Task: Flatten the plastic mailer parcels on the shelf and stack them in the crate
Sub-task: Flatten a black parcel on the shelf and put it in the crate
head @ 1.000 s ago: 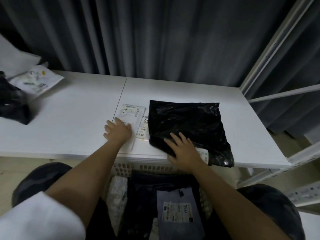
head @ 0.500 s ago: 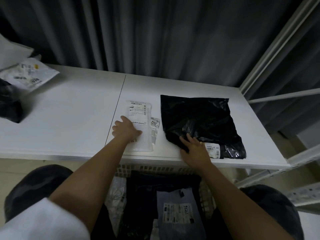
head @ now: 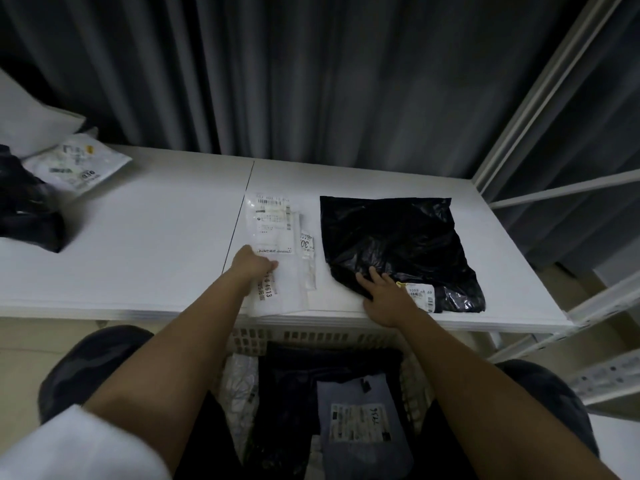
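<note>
Mailers already filled the crate [head: 332, 337] nearest the person, under the shelf's [head: 138, 271] front edge. On the shelf, the left hand [head: 251, 266] pressed flat on the clear mailer [head: 277, 247], fingers relaxed, while the right hand [head: 384, 294] lay open on the black mailer's [head: 398, 244] near corner. Over the last second the two parcels had been slid apart, so each now lay separately, probably ready for flattening. Farther left, more parcels [head: 74, 164] waited.

Dim room, grey curtain [head: 277, 74] behind.
</note>
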`<state>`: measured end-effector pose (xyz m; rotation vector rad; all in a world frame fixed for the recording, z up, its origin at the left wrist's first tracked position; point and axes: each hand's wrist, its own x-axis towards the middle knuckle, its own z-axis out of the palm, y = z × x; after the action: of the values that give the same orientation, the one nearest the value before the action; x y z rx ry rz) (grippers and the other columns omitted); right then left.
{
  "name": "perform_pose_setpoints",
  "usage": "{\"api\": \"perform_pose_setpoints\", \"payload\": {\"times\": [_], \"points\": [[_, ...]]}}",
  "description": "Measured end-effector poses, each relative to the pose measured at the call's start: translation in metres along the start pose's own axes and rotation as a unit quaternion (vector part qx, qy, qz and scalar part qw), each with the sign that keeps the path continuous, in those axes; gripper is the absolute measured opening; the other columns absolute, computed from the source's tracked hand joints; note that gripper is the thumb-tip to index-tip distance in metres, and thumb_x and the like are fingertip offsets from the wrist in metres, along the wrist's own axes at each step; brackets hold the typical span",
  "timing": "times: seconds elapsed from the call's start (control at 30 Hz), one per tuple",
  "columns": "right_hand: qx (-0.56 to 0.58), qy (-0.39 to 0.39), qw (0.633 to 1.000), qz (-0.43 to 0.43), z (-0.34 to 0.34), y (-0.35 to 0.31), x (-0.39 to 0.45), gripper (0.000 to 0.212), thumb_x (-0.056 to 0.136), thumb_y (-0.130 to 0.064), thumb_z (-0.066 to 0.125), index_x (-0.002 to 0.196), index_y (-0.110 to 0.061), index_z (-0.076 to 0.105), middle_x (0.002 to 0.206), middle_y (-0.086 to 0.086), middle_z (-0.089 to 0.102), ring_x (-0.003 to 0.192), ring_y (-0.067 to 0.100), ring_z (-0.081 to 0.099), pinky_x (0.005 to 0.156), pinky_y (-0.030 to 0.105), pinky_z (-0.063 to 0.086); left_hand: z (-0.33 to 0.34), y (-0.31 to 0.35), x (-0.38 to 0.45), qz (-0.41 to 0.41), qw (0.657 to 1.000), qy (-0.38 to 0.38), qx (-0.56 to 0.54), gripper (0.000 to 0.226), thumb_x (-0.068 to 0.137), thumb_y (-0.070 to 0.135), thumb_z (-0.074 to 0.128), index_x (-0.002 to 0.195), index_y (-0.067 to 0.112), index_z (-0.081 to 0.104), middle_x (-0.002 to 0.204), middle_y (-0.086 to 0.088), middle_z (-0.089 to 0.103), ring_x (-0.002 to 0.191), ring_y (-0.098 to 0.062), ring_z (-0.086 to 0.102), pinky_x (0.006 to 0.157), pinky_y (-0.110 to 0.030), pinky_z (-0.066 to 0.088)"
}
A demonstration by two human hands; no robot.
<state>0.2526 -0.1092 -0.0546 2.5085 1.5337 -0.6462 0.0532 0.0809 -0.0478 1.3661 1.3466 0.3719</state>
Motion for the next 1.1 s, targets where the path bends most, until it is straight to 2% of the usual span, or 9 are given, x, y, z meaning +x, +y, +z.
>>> {"api": "perform_pose_setpoints", "payload": {"times": [0.2, 0.37, 0.43, 0.53, 0.63, 0.7, 0.8, 0.93, 1.1], "points": [[-0.035, -0.008, 0.999, -0.036, 0.005, -0.032, -0.018, 0.065, 0.1, -0.041, 0.037, 0.152, -0.037, -0.001, 0.161, -0.001, -0.013, 0.148, 0.027, -0.002, 0.115, 0.05, 0.018, -0.038, 0.032, -0.032, 0.126, 0.983, 0.085, -0.104, 0.041, 0.083, 0.003, 0.059, 0.123, 0.002, 0.05, 0.119, -0.011, 0.061, 0.106, -0.03, 0.061, 0.082, -0.041, 0.054], [0.034, -0.015, 0.993, -0.111, 0.015, -0.069, -0.037, 0.073, 0.093, -0.042, 0.048, 0.152, -0.039, 0.005, 0.161, -0.005, -0.009, 0.148, 0.024, -0.001, 0.115, 0.05, 0.008, -0.035, 0.059, -0.064, 0.168, 0.975, 0.041, -0.137, 0.041, 0.081, -0.001, 0.05, 0.122, 0.005, 0.052, 0.111, -0.009, 0.066, 0.095, -0.026, 0.065, 0.065, -0.031, 0.054], [0.141, 0.065, 0.981, -0.115, 0.014, -0.073, -0.04, 0.068, 0.091, -0.029, 0.05, 0.152, -0.031, 0.019, 0.161, 0.0, 0.01, 0.146, 0.024, 0.014, 0.115, 0.041, 0.017, -0.026, 0.067, -0.078, 0.161, 0.976, 0.017, -0.146, 0.036, 0.084, -0.002, 0.046, 0.119, 0.006, 0.053, 0.106, -0.01, 0.066, 0.086, -0.023, 0.066, 0.059, -0.028, 0.052], [0.426, 0.197, 0.881, -0.065, -0.003, -0.069, -0.05, 0.054, 0.091, -0.01, 0.044, 0.143, -0.022, 0.041, 0.143, 0.002, 0.045, 0.123, 0.023, 0.049, 0.093, 0.03, 0.043, -0.01, 0.075, -0.09, 0.158, 0.978, -0.023, -0.136, 0.034, 0.086, -0.003, 0.042, 0.115, 0.008, 0.054, 0.104, -0.01, 0.066, 0.08, -0.02, 0.065, 0.056, -0.027, 0.05], [0.627, 0.184, 0.756, -0.021, -0.036, -0.057, -0.058, 0.044, 0.1, -0.021, 0.042, 0.144, -0.023, 0.037, 0.123, -0.002, 0.056, 0.103, 0.018, 0.06, 0.074, 0.022, 0.047, 0.007, 0.079, -0.096, 0.149, 0.98, -0.067, -0.117, 0.036, 0.087, -0.003, 0.042, 0.12, 0.004, 0.054, 0.103, -0.013, 0.067, 0.081, -0.023, 0.066, 0.057, -0.028, 0.052], [0.665, 0.175, 0.726, -0.03, -0.049, -0.048, -0.059, 0.044, 0.1, -0.031, 0.046, 0.142, -0.021, 0.038, 0.113, -0.003, 0.06, 0.097, 0.012, 0.062, 0.071, 0.023, 0.049, 0.021, 0.078, -0.097, 0.151, 0.979, -0.1, -0.093, 0.035, 0.087, -0.006, 0.043, 0.118, 0.002, 0.057, 0.104, -0.014, 0.068, 0.084, -0.024, 0.067, 0.061, -0.031, 0.054], [0.601, 0.222, 0.768, -0.016, -0.049, -0.037, -0.053, 0.046, 0.095, -0.03, 0.057, 0.138, -0.02, 0.043, 0.097, -0.004, 0.061, 0.085, 0.007, 0.062, 0.063, 0.021, 0.049, 0.041, 0.074, -0.097, 0.18, 0.971, -0.149, -0.054, 0.033, 0.088, -0.007, 0.048, 0.116, 0.006, 0.058, 0.114, -0.014, 0.066, 0.092, -0.022, 0.066, 0.069, -0.028, 0.055], [0.573, 0.218, 0.79, 0.012, -0.034, -0.021, -0.027, 0.076, 0.094, -0.024, 0.059, 0.152, -0.031, 0.01, 0.117, 0.011, 0.064, 0.085, 0.015, 0.066, 0.063, 0.022, 0.051, 0.065, 0.061, -0.072, 0.218, 0.968, -0.11, 0.054, 0.058, 0.09, 0.007, 0.061, 0.14, 0.009, 0.029, 0.131, -0.007, 0.052, 0.109, -0.02, 0.057, 0.079, -0.026, 0.05], [0.304, 0.14, 0.942, 0.021, -0.024, -0.007, -0.005, 0.07, 0.095, -0.04, 0.052, 0.152, -0.03, 0.013, 0.143, 0.013, 0.043, 0.12, 0.029, 0.049, 0.094, 0.039, 0.046, 0.08, 0.043, -0.042, 0.229, 0.906, -0.085, 0.346, 0.086, 0.087, 0.031, 0.066, 0.151, 0.027, 0.008, 0.153, -0.015, 0.011, 0.137, -0.04, 0.024, 0.106, -0.05, 0.032]]}}
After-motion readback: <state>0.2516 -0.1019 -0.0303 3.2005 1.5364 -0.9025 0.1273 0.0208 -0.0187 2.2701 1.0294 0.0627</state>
